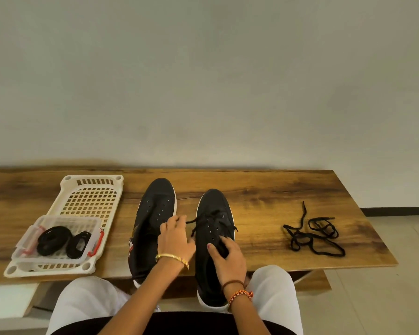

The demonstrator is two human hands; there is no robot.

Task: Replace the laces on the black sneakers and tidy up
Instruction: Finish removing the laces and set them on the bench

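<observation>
Right now, nearest: R hand (pixel 229 256) presses down on the tongue/collar of the right sneaker (pixel 213 240), fingers curled into the opening, steadying it. L hand (pixel 174 240) pinches the lace (pixel 198 224) just left of it. Best bet, IMO: keep shoe pinned, draw lace out one eyelet at a time, no yanking. Left sneaker (pixel 155 213) is unlaced. Loose lace (pixel 312 235) lies well right on the table (pixel 264 194); coiled laces in clear box (pixel 58 240) on the basket tray (pixel 92 197), far left.

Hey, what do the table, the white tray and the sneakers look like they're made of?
Table: wood or wood-look laminate, going by the brown grain and slight sheen; which one is unclear.
Tray: cream moulded plastic, with a regular grid of holes.
Sneakers: matte black fabric, probably canvas, with small eyelets and white soles, likely rubber.
</observation>
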